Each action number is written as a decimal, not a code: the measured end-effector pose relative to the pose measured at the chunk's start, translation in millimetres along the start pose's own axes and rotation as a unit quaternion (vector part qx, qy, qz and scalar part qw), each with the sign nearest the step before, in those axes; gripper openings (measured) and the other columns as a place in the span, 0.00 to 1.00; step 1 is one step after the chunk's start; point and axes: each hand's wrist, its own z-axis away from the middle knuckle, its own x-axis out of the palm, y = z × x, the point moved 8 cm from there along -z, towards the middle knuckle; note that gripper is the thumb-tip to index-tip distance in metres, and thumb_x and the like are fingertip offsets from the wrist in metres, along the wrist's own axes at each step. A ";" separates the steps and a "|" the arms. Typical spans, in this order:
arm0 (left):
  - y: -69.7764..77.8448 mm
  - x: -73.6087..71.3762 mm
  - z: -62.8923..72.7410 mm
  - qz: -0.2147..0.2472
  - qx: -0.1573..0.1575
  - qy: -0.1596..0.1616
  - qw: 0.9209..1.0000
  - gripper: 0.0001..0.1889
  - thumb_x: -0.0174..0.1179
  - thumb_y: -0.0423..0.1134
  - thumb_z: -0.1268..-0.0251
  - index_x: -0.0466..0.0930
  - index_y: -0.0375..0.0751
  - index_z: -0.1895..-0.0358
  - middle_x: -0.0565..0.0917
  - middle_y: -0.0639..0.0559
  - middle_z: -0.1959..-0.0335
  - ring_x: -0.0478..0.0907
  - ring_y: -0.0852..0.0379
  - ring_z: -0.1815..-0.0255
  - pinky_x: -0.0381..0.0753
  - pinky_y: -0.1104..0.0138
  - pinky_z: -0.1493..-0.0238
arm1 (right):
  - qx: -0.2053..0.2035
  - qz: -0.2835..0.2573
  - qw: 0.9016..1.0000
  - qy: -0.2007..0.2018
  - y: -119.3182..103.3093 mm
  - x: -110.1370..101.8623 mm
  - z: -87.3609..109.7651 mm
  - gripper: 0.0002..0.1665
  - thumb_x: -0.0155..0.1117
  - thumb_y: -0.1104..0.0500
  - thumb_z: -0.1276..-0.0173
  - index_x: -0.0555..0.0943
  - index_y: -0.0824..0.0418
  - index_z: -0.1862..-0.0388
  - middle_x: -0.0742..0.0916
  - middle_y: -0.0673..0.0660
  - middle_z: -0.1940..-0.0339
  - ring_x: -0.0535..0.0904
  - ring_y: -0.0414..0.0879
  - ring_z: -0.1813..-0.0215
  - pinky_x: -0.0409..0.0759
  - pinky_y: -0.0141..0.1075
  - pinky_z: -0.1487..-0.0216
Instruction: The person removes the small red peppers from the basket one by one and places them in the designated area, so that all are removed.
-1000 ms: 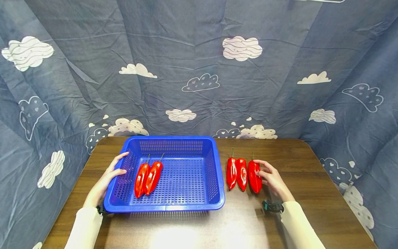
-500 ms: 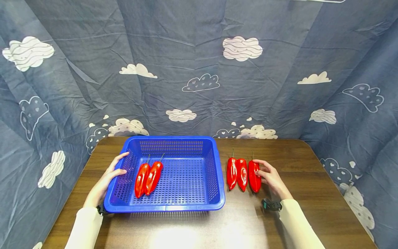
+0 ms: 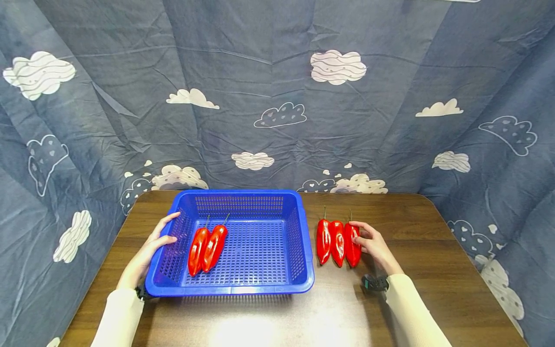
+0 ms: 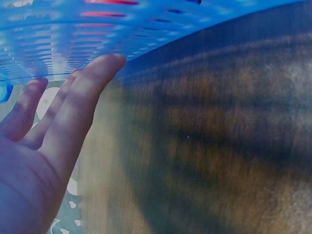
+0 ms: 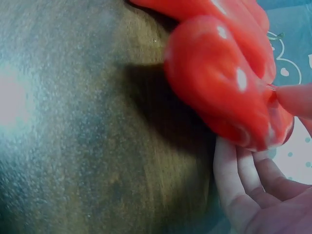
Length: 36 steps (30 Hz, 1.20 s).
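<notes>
Left hand (image 3: 145,253), gripping a blue basket (image 3: 230,289) by its near wall; beyond its fingers, two peppers (image 3: 212,248) already inside; two loose peppers (image 3: 323,243) left outside, toward the right hand (image 3: 378,250), which pinches a third outside pepper (image 3: 350,250).

We are pressing our left hand (image 4: 46,151) against the slotted blue basket (image 4: 146,29). We are glimpsing red patches (image 4: 102,14) through its slots, and brown wooden tabletop (image 4: 209,126) is spreading out alongside.
</notes>
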 end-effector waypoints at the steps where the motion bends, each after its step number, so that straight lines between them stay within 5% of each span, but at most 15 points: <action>1: 0.0 -0.1 -0.1 -0.002 0.000 0.001 1.000 0.32 0.41 0.31 0.29 0.47 0.57 0.25 0.51 0.37 0.33 0.70 0.48 0.46 0.77 0.52 0.55 | 0.001 0.001 1.000 -0.001 -0.2 0.3 0.2 0.28 0.52 0.74 0.36 0.65 0.72 0.35 0.78 0.66 0.55 0.79 0.43 0.64 0.80 0.36 0.65; 26: -0.5 -0.6 -1.2 0.000 -0.005 0.001 1.000 0.32 0.42 0.32 0.28 0.47 0.58 0.25 0.51 0.38 0.32 0.70 0.48 0.46 0.77 0.53 0.54 | 0.003 0.006 1.000 0.006 -3.7 -0.8 2.8 0.29 0.52 0.72 0.32 0.63 0.72 0.32 0.72 0.77 0.44 0.78 0.42 0.59 0.80 0.35 0.59; 36: -1.5 -0.6 -0.9 0.003 -0.005 0.002 1.000 0.32 0.42 0.32 0.28 0.48 0.59 0.25 0.51 0.38 0.32 0.70 0.49 0.47 0.77 0.53 0.55 | -0.032 0.010 0.999 0.030 -15.7 -11.0 7.4 0.28 0.51 0.73 0.33 0.62 0.75 0.34 0.71 0.78 0.44 0.79 0.41 0.59 0.81 0.37 0.59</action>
